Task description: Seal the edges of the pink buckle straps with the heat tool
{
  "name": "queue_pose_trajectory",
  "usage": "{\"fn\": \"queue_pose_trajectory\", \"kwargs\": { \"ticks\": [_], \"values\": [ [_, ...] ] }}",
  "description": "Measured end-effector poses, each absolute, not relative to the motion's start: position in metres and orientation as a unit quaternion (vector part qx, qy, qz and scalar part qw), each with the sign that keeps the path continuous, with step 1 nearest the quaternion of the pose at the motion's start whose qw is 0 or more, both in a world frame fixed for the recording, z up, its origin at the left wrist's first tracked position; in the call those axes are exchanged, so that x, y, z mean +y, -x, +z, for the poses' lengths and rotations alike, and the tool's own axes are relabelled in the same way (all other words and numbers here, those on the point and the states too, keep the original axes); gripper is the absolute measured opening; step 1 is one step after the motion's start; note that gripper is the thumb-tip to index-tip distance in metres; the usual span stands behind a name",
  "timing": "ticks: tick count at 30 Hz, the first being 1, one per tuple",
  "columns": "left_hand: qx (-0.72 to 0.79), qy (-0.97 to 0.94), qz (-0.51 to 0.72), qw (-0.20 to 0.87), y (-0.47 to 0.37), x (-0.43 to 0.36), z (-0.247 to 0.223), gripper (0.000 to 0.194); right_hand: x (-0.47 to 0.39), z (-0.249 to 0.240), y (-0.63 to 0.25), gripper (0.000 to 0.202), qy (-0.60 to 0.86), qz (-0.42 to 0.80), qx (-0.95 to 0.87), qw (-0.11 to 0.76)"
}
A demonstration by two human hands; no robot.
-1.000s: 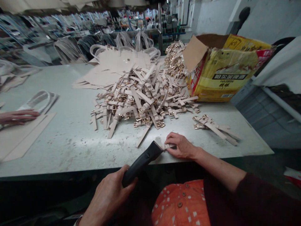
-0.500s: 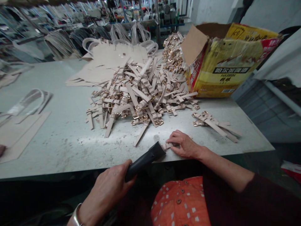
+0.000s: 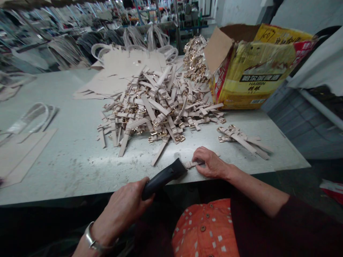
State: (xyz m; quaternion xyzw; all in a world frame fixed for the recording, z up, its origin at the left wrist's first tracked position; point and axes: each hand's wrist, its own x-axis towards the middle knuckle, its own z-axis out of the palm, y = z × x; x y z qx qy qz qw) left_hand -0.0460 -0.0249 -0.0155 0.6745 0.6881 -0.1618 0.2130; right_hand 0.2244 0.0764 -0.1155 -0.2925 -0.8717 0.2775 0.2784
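My left hand [image 3: 131,200] is wrapped round a black handheld tool [image 3: 164,178] at the front edge of the table. The tool's wide end meets the left end of a beige buckle strap [image 3: 190,164]. With fingers pinched, my right hand [image 3: 210,163] holds that strap low over the table. Beyond both hands lies a large heap of beige straps with gold buckles [image 3: 160,103]. A small group of similar straps [image 3: 242,140] rests to the right of my right hand.
A yellow carton [image 3: 252,78] stands at the back right, beside another buckle pile [image 3: 195,59]. Flat beige panels [image 3: 120,73] lie behind the heap. More panels with a handle [image 3: 24,153] are at the left of the pale table [image 3: 80,171].
The view has shifted slightly. Both hands keep their holds, and the tool stays at the strap's end. The dark fingertip at the far left edge has mostly left the view.
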Motion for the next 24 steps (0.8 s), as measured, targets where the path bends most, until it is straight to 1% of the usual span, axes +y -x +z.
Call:
{"fn": "queue_pose_trajectory", "kwargs": {
  "ticks": [5, 8, 12, 14, 18, 24],
  "values": [
    [0.678, -0.688, -0.157, 0.203, 0.031, -0.016, -0.016, 0.021, 0.076, -0.116, -0.223, 0.022, 0.296, 0.288, -0.866, 0.281],
    [0.677, -0.693, -0.131, 0.21, 0.019, -0.009, -0.02, 0.021, 0.075, -0.115, -0.223, 0.024, 0.31, 0.284, -0.862, 0.283],
    [0.694, -0.678, -0.114, 0.216, 0.025, -0.006, -0.023, 0.022, 0.075, -0.113, -0.223, 0.034, 0.328, 0.292, -0.855, 0.278],
    [0.706, -0.664, -0.12, 0.217, 0.036, -0.009, -0.021, 0.021, 0.075, -0.113, -0.224, 0.038, 0.331, 0.294, -0.852, 0.278],
    [0.721, -0.645, -0.14, 0.213, 0.049, -0.016, -0.012, 0.022, 0.075, -0.114, -0.224, 0.037, 0.33, 0.291, -0.852, 0.285],
    [0.688, -0.669, -0.17, 0.223, 0.024, -0.016, -0.001, 0.022, 0.076, -0.114, -0.225, 0.04, 0.323, 0.306, -0.85, 0.283]
  ]
}}
